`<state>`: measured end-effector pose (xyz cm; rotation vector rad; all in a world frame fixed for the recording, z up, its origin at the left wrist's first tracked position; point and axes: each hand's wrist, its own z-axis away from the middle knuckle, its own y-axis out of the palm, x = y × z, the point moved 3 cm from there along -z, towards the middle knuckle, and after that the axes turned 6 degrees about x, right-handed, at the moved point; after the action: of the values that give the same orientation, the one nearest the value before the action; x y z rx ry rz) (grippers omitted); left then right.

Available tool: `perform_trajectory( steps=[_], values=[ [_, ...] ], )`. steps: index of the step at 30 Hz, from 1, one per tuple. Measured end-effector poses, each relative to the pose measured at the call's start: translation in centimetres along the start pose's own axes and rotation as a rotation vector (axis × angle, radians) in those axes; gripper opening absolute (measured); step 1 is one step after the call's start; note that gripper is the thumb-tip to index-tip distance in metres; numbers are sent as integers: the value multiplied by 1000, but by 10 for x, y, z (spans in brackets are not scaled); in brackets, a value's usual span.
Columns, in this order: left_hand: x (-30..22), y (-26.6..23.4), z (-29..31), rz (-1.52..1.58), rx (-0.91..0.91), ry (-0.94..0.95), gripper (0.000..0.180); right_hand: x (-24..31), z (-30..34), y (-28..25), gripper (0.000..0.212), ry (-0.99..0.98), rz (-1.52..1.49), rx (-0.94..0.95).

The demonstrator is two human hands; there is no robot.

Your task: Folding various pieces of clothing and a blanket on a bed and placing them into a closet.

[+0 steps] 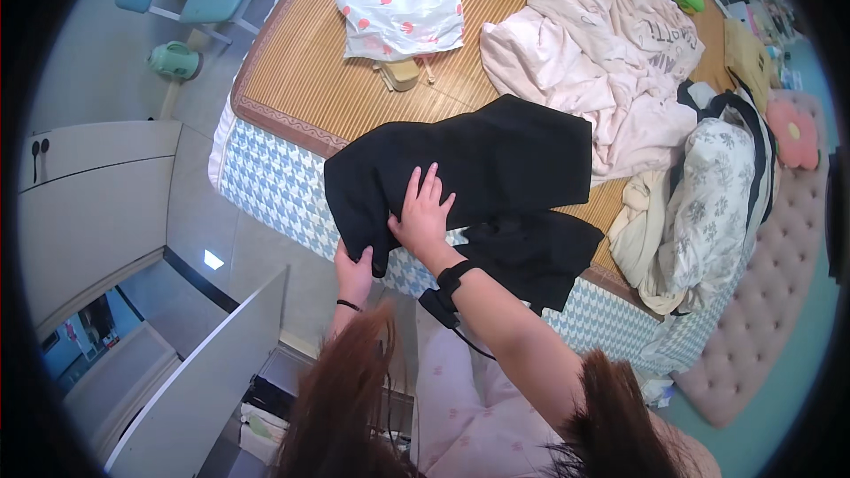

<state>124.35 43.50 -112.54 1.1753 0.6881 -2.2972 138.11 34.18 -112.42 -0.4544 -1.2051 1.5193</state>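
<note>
While laid across mat (301,53) and sheet (274,177), black cloth (496,155): in front of both hands, with long, broad shape, angular right end and rounded, drooping left end.
Left hand (354,274): closed on lower left corner of black cloth, thumb uppermost, fingers largely hidden beneath.
Right hand (425,215): resting on upper face, fingers apart, apparently gripping nothing.
Lower piece (540,252): black too, just below right end, rumpled; cannot tell whether joined to black cloth.
Done, by judgement: broad right part spread nearly flat.
Left undone, by judgement: left end bunched and creased, lower piece not yet smoothed.
Fabric: matte, dark, fairly smooth, with soft folds near left hand.
Mat: narrow parallel slats, brown woven-looking border.
Sheet: blue-and-white checked weave.
Blanket (575,53): pale pink, soft, heaped in deep wrinkles beyond right end.
Bag (403,13): thin, crinkled, white with red spots, well apart from both hands.
</note>
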Motion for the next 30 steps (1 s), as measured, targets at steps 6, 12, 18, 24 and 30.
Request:
perform_trajectory(
  steps=[6,12,18,24,30],
  values=[
    [-24,-4,-6,-49,113,25,38,-14,-40,5,57,13,23,-104],
    [-55,-66,-40,57,-71,143,34,-181,15,-158,33,254,-1004,-455],
    [-62,-102,-63,107,-162,128,33,-366,130,-255,39,331,-1478,-673],
    [-42,-98,-64,72,-187,-22,33,-436,170,-238,34,455,-1520,-643],
    [-70,-99,-18,-343,-359,-250,44,-392,204,-306,33,236,-1736,-630]
  ],
)
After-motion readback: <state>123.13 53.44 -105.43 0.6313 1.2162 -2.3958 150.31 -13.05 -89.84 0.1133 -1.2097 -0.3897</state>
